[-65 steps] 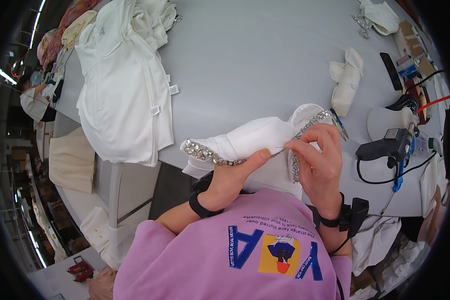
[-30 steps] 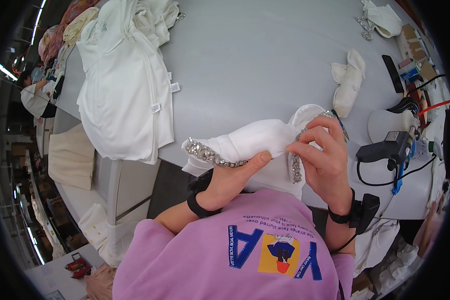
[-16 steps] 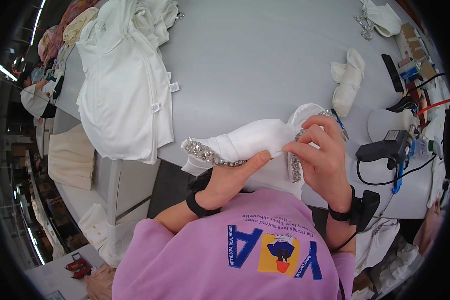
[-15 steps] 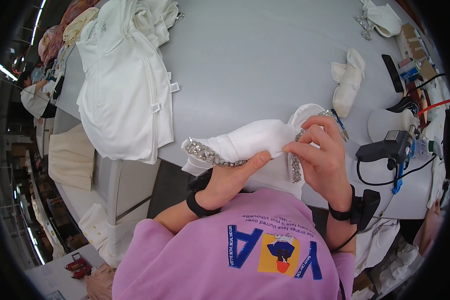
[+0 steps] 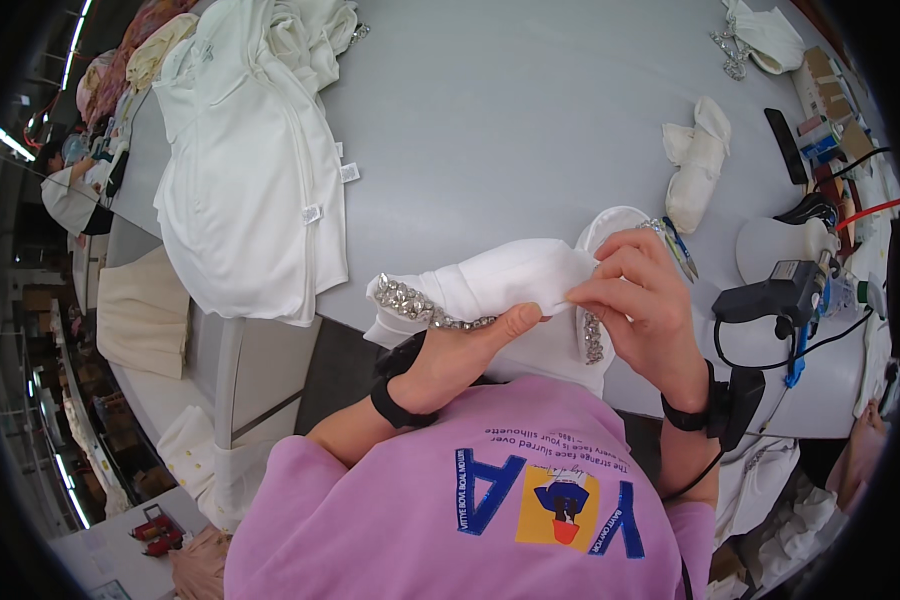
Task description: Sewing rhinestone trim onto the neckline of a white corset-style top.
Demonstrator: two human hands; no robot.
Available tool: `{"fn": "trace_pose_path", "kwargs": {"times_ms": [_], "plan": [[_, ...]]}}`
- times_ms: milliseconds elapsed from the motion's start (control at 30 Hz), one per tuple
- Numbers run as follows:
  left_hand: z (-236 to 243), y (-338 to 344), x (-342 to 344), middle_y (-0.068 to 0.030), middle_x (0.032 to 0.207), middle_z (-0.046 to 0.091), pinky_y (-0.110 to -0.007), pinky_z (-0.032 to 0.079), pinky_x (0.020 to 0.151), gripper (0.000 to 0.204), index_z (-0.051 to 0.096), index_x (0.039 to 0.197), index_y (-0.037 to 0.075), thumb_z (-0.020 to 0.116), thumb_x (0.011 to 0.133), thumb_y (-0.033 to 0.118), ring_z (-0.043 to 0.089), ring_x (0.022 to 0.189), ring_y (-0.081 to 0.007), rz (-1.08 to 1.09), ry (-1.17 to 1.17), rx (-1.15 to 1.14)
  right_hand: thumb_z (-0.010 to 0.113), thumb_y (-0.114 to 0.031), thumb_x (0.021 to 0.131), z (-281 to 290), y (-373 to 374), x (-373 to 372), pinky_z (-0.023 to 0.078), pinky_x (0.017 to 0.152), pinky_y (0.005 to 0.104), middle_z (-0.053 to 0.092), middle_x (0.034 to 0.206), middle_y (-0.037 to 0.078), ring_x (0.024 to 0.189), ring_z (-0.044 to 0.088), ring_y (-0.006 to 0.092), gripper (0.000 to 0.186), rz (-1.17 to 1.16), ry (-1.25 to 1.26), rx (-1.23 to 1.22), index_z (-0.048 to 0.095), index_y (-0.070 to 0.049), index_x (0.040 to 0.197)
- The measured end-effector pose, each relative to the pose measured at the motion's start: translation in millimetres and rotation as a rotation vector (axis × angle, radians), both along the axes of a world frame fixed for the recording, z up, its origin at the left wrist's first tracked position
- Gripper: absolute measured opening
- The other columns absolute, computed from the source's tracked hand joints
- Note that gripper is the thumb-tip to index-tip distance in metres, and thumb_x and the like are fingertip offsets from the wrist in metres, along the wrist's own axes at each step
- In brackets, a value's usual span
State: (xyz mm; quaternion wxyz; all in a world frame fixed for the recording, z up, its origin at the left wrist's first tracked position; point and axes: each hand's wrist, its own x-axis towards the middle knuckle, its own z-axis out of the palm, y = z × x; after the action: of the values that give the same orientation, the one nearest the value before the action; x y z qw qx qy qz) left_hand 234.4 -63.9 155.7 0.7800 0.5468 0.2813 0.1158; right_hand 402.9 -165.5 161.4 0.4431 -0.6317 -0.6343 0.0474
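My left hand (image 5: 448, 362) grips a white garment (image 5: 505, 275) from beneath, its thumb pressed on the fabric beside a silver rhinestone trim (image 5: 405, 299). My right hand (image 5: 637, 300) is bent over the fabric just right of that thumb, thumb and index finger pinched together on something thin, too small to make out. Its other fingers arch over the trim, partly hiding it; a short run of stones (image 5: 592, 340) shows below them. Small scissors (image 5: 682, 247) lie just beyond the right hand.
White garments (image 5: 240, 170) lie left on the grey table (image 5: 490, 120). A wrapped white roll (image 5: 695, 165), phone (image 5: 784, 145), glue gun (image 5: 760, 300) with cords, and boxes (image 5: 825, 85) sit right; a jewelled white piece (image 5: 765, 40) lies far right. A co-worker (image 5: 70, 200) sits at left.
My right hand has shifted slightly right and upward, its fingers covering more of the right-hand trim. The left hand keeps its grip on the garment with very little movement.
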Motion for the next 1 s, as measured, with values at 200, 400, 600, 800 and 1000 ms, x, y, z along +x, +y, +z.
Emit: {"fn": "trace_pose_path", "kwargs": {"times_ms": [200,400,600,800,1000], "plan": [[-4.9,3.4,-5.7,-0.0057,0.102,0.060,-0.027,0.044,0.081,0.032,0.054,0.111,0.002,0.061,0.085,0.020,0.055,0.095,-0.0125,-0.090,0.084,0.085,0.065,0.004,0.055,13.6,1.8,1.7,0.042,0.067,0.0335,0.051,0.071,0.002,0.082,0.052,0.0234,0.020,0.147,-0.107,-0.094,0.062,-0.007,0.072],[-6.8,6.0,-6.1,-0.0059,0.103,0.060,-0.027,0.044,0.082,0.035,0.053,0.114,0.002,0.061,0.086,0.020,0.055,0.095,-0.0128,-0.095,0.014,-0.004,0.064,0.004,0.062,10.9,1.7,9.1,0.043,0.067,0.0315,0.055,0.074,0.002,0.082,0.052,0.0228,0.018,0.172,0.050,-0.128,0.062,-0.006,0.077],[-6.4,4.7,-1.0,-0.0063,0.101,0.061,-0.028,0.044,0.084,0.034,0.051,0.116,0.001,0.058,0.088,0.020,0.057,0.093,-0.0135,-0.108,-0.074,-0.036,0.066,0.004,0.064,6.5,-1.6,7.8,0.043,0.067,0.0308,0.057,0.074,0.004,0.079,0.053,0.0240,0.017,0.089,0.244,-0.165,0.062,-0.004,0.079],[-3.7,7.9,1.5,-0.0062,0.099,0.062,-0.028,0.043,0.085,0.035,0.051,0.116,0.001,0.055,0.089,0.025,0.056,0.094,-0.0131,-0.187,-0.093,-0.116,0.069,-0.001,0.063,3.2,-0.5,11.5,0.044,0.063,0.0304,0.056,0.072,0.004,0.075,0.055,0.0226,0.016,0.065,0.099,-0.047,0.061,-0.004,0.077],[-6.2,0.5,5.2,-0.0045,0.101,0.060,-0.026,0.043,0.084,0.037,0.052,0.115,0.003,0.055,0.089,0.029,0.053,0.097,-0.0115,-0.040,-0.038,-0.070,0.066,-0.006,0.058,4.9,-9.1,-20.0,0.047,0.062,0.0299,0.054,0.077,0.005,0.078,0.057,0.0211,0.023,-0.084,-0.309,0.059,0.061,-0.004,0.080]]}}
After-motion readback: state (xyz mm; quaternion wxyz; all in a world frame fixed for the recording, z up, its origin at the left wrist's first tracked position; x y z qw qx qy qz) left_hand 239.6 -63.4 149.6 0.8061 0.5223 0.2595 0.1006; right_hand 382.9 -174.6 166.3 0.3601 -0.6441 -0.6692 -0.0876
